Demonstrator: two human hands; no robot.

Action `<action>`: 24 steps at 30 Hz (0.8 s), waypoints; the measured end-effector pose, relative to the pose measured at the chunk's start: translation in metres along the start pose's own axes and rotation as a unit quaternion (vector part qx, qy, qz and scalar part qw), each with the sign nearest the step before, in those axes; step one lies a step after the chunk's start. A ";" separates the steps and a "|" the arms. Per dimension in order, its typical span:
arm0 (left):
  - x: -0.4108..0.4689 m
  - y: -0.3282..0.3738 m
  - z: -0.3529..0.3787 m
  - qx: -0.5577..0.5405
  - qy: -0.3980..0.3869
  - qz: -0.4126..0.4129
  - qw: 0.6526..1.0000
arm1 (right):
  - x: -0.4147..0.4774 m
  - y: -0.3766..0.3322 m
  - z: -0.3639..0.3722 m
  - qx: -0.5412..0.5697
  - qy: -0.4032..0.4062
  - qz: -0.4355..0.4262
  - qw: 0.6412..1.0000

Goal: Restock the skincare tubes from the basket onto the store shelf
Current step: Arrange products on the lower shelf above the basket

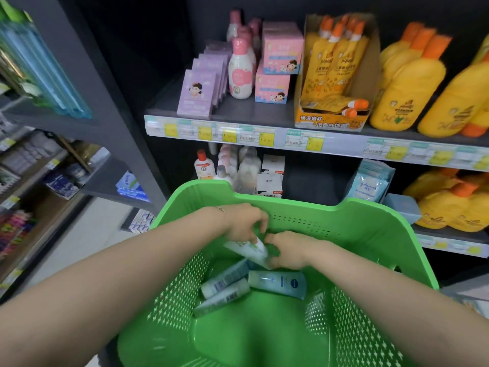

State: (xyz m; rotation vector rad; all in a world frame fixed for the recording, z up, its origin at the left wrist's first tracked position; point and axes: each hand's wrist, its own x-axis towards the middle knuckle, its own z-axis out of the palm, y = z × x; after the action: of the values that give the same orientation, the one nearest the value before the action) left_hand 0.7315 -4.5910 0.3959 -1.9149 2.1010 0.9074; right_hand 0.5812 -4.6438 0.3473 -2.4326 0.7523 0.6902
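Left hand (244, 223) and right hand (289, 250) both grip white tube (250, 250) between them, long axis slanting; shelf (238, 110) beyond, above.

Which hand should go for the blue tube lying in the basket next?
Right, probably: both hands hold the white tube, but the right hand is nearest the blue tube, while the left hand sits farther back toward the basket rim.
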 end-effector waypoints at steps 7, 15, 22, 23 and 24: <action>-0.021 0.002 -0.032 -0.065 0.050 0.010 0.997 | -0.014 -0.007 -0.021 0.044 0.067 -0.028 0.996; -0.053 -0.004 -0.070 -0.204 0.109 0.031 0.972 | -0.030 -0.014 -0.047 0.071 0.096 -0.065 0.991; -0.083 -0.019 -0.098 -0.300 0.174 0.041 0.937 | -0.045 -0.023 -0.082 0.127 0.113 -0.091 0.981; -0.086 -0.022 -0.099 -0.310 0.184 0.044 0.932 | -0.047 -0.024 -0.088 0.134 0.123 -0.095 0.979; -0.088 -0.024 -0.100 -0.320 0.191 0.048 0.927 | -0.048 -0.026 -0.093 0.145 0.133 -0.100 0.975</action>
State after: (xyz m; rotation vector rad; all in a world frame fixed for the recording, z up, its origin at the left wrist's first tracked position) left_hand 0.7968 -4.5689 0.5121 -2.4812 2.3163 1.4983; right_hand 0.5919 -4.6616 0.4535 -2.3094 0.6435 0.1643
